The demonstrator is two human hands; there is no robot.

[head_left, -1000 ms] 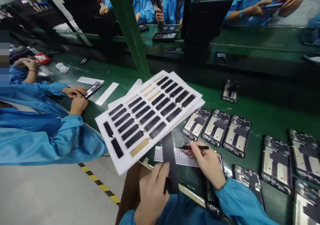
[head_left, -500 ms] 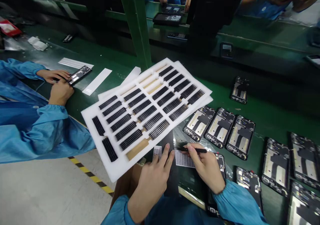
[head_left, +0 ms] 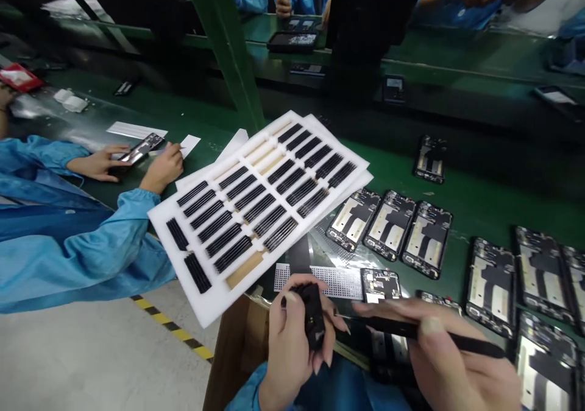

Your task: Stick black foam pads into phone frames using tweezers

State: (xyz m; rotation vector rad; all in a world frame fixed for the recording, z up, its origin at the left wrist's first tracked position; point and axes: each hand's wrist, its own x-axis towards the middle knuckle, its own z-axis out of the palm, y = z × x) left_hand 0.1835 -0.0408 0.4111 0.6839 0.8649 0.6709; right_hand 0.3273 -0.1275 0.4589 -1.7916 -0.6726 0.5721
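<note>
My left hand is closed around a small black part, held upright near the front edge of the green belt. My right hand pinches black tweezers, whose tip points left toward the black part. Just beyond my hands lies a white perforated sheet and a phone frame. A white foam tray with rows of black strips lies tilted to the left of my hands.
Several open phone frames lie in rows on the belt to the right. A co-worker in a blue coat works on a phone at left. A green post stands behind the tray. Other people sit across the line.
My left hand has lifted from the sheet and now grips the small black part. My right hand has drawn back toward me with the tweezers. The co-worker's hand moved to a white strip.
</note>
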